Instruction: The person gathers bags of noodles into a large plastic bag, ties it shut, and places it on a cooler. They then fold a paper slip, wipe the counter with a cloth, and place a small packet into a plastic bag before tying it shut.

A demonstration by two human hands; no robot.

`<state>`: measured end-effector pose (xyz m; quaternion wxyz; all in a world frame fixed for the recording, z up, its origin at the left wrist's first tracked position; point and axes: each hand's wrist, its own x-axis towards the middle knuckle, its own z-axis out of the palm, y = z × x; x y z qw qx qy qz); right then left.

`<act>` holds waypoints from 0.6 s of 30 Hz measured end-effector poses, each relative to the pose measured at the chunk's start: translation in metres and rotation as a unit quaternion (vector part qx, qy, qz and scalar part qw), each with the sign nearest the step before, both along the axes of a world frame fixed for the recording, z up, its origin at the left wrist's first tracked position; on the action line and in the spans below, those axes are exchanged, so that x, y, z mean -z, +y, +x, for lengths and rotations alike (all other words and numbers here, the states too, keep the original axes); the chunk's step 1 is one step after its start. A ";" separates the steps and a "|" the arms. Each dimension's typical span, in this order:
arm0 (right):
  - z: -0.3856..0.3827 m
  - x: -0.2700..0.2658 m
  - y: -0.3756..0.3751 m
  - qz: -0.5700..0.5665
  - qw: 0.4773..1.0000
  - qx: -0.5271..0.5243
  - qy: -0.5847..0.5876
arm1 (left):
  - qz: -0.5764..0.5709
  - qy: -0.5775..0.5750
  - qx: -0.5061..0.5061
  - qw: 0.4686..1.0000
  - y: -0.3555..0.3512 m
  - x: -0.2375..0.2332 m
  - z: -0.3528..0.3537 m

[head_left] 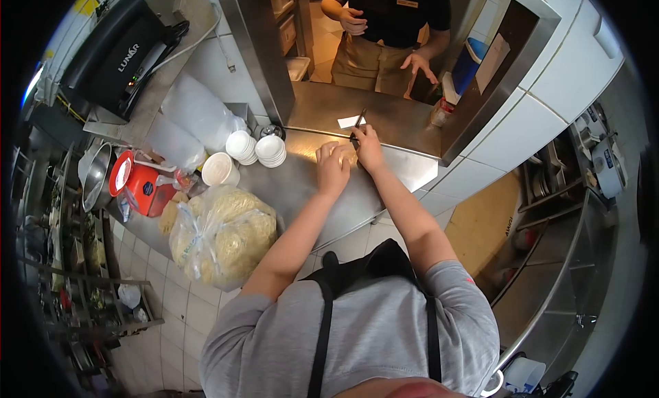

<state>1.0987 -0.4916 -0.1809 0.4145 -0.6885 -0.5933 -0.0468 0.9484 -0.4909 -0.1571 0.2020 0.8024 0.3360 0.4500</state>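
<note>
My right hand (369, 148) is closed around a slim black pen-like stick (361, 116) at the front edge of the serving-window ledge (398, 127). A small white paper slip (351, 122) lies on the ledge beside the stick's upper end. My left hand (333, 167) rests close by on the steel counter (302, 188), its fingers bent and a little apart, with nothing visible in them. Left of it stand two stacks of small white cups (270, 151) and a larger white tub (220, 170).
A big clear bag of pale yellow noodle-like food (226, 236) sits at the counter's left, near a red scale (145, 188) and a metal bowl (98, 177). A black LUNAR machine (120, 58) is above. Beyond the window stands another person (384, 37), hands raised.
</note>
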 end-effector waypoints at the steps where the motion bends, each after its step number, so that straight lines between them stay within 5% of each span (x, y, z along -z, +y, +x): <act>1: -0.002 -0.002 -0.002 -0.007 1.000 0.015 -0.005 | 0.013 -0.003 0.014 1.000 -0.012 -0.002 -0.014; 11: -0.052 -0.024 -0.063 0.056 0.998 0.025 0.009 | 0.087 -0.029 -0.008 0.996 -0.103 -0.053 -0.172; 18: -0.088 -0.020 -0.153 0.120 0.990 -0.036 0.063 | 0.116 -0.066 -0.143 0.981 -0.134 -0.087 -0.249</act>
